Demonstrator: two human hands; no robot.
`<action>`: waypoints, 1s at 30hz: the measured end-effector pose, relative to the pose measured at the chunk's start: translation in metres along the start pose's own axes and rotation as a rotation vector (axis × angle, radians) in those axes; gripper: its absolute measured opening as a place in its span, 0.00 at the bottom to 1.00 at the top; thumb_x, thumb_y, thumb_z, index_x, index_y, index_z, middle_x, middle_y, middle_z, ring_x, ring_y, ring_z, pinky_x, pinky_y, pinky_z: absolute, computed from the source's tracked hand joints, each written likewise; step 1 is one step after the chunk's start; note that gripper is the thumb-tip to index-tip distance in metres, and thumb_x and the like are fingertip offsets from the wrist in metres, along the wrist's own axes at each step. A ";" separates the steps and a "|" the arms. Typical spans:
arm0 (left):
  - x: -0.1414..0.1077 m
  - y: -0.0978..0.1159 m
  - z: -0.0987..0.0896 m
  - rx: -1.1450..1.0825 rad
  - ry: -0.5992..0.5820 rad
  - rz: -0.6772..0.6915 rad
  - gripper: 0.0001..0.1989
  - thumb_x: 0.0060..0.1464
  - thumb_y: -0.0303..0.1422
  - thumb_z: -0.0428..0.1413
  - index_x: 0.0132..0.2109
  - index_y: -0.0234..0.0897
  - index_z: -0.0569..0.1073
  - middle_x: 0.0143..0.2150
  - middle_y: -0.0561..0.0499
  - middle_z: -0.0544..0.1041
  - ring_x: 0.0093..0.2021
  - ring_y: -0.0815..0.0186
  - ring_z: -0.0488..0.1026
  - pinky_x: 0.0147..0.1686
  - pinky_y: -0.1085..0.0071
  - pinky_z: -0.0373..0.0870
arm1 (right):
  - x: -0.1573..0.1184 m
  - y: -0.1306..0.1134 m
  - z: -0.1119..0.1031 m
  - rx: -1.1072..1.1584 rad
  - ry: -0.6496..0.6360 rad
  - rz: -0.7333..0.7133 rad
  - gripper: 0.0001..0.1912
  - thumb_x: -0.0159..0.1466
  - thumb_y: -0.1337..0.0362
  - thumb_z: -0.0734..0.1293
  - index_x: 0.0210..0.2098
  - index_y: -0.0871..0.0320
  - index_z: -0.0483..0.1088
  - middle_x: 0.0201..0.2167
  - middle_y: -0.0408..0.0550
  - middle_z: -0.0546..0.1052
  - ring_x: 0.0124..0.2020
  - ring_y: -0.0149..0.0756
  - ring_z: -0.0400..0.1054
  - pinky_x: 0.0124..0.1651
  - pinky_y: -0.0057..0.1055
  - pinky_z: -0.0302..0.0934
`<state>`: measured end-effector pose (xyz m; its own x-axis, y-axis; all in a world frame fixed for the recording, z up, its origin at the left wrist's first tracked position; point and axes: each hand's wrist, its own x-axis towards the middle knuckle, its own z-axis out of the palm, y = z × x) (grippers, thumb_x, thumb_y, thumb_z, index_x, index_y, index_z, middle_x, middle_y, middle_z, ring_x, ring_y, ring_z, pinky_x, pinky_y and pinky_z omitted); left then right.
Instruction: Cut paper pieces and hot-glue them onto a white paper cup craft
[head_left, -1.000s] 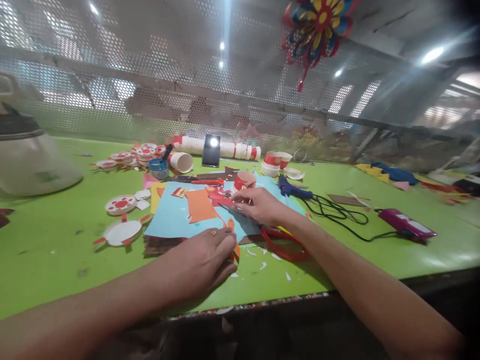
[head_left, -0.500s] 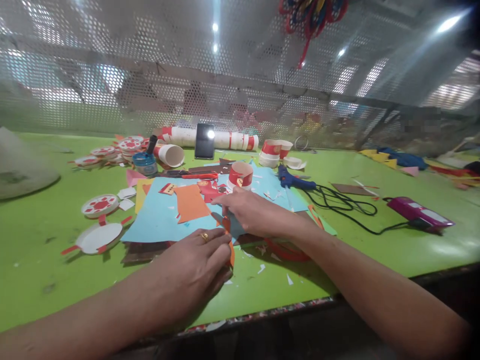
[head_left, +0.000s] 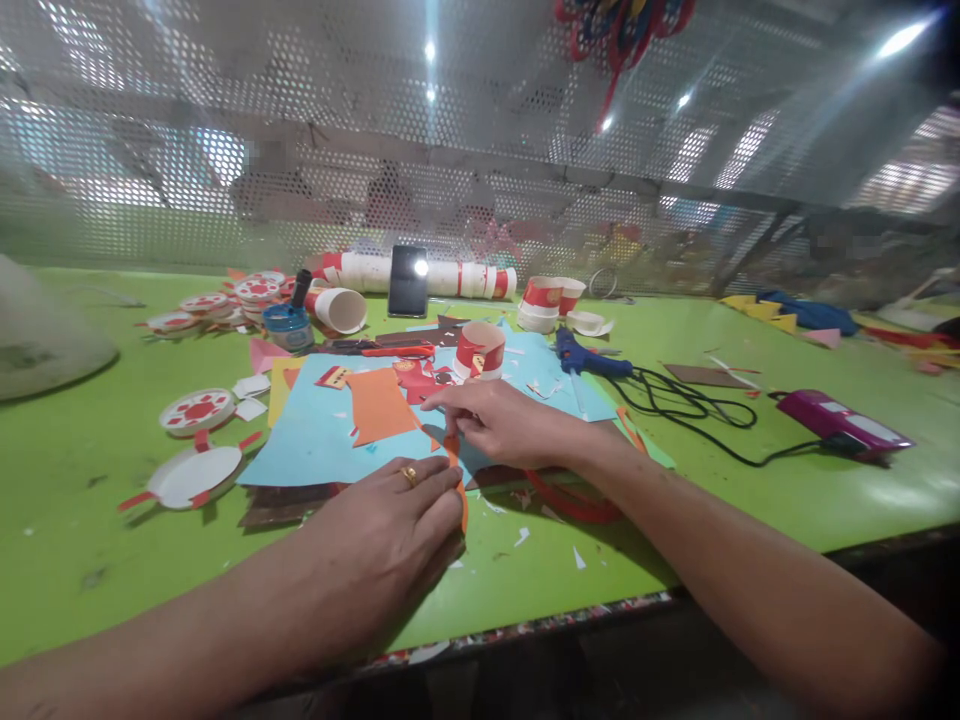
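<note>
My left hand (head_left: 397, 515), with a ring on one finger, is closed near the front of the table, its fingertips on an orange paper strip (head_left: 463, 508). Beyond it my right hand (head_left: 499, 422) hovers over or rests on the blue paper (head_left: 300, 440), index finger stretched left and the others curled; whether it holds anything is hidden. A cut orange sheet (head_left: 381, 405) lies on the blue paper to the left of that fingertip. Behind the right hand stands a red and white paper cup (head_left: 480, 350), with red paper pieces (head_left: 418, 380) beside it.
A blue glue gun (head_left: 589, 360) with a black cord lies right, near a purple box (head_left: 844, 425). Orange-handled scissors (head_left: 394, 350), a blue jar (head_left: 288, 326) and a phone (head_left: 409, 282) are behind. Decorated paper discs (head_left: 196, 411) lie left. The table's edge (head_left: 525, 630) runs in front.
The fingers of my right hand have shifted slightly over the papers. My left hand stays in nearly the same place. The view has moved a little.
</note>
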<state>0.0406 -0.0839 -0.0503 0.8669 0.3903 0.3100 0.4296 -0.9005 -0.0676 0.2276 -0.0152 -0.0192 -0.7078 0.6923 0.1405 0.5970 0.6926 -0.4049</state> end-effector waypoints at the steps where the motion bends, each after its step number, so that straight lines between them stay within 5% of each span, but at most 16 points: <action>1: 0.000 0.000 0.001 0.013 0.003 0.004 0.07 0.60 0.26 0.46 0.41 0.33 0.68 0.46 0.38 0.73 0.50 0.54 0.69 0.44 0.57 0.70 | 0.000 0.001 0.001 -0.012 0.015 -0.003 0.26 0.58 0.78 0.57 0.55 0.64 0.66 0.34 0.51 0.78 0.33 0.34 0.67 0.38 0.29 0.58; 11: 0.000 0.000 -0.004 0.066 -0.030 0.042 0.11 0.60 0.24 0.42 0.40 0.29 0.69 0.48 0.33 0.72 0.48 0.49 0.70 0.39 0.54 0.72 | 0.003 0.006 0.008 -0.015 0.079 0.010 0.23 0.58 0.77 0.61 0.52 0.62 0.69 0.29 0.47 0.75 0.30 0.32 0.64 0.34 0.28 0.57; 18: 0.000 0.003 -0.005 -0.038 0.027 -0.038 0.07 0.59 0.26 0.45 0.37 0.34 0.68 0.42 0.40 0.74 0.46 0.55 0.71 0.43 0.59 0.70 | 0.000 0.003 0.003 0.088 0.146 0.027 0.22 0.56 0.79 0.61 0.49 0.63 0.71 0.27 0.44 0.73 0.28 0.30 0.63 0.33 0.27 0.57; 22: -0.003 0.004 -0.017 -0.255 0.087 -0.242 0.06 0.58 0.32 0.48 0.41 0.36 0.67 0.41 0.44 0.74 0.41 0.60 0.72 0.40 0.65 0.70 | -0.003 -0.004 -0.007 0.256 0.152 0.100 0.19 0.56 0.78 0.63 0.46 0.65 0.72 0.26 0.43 0.71 0.28 0.28 0.64 0.35 0.27 0.58; 27: 0.003 -0.009 -0.025 -0.638 0.166 -0.726 0.14 0.60 0.40 0.44 0.36 0.37 0.68 0.30 0.50 0.74 0.29 0.66 0.70 0.28 0.72 0.67 | -0.008 -0.008 -0.012 0.627 0.115 0.097 0.18 0.56 0.74 0.64 0.47 0.64 0.70 0.25 0.41 0.70 0.28 0.28 0.63 0.34 0.27 0.58; 30: 0.009 -0.015 -0.022 -0.802 0.126 -0.829 0.16 0.59 0.43 0.46 0.33 0.36 0.70 0.24 0.53 0.71 0.24 0.67 0.67 0.25 0.73 0.64 | -0.011 -0.012 -0.013 0.726 0.094 0.073 0.18 0.57 0.75 0.64 0.47 0.63 0.70 0.25 0.40 0.69 0.27 0.26 0.61 0.33 0.26 0.57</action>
<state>0.0364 -0.0712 -0.0255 0.3437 0.9362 0.0731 0.5312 -0.2580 0.8070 0.2325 -0.0286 -0.0042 -0.6206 0.7689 0.1538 0.2180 0.3576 -0.9081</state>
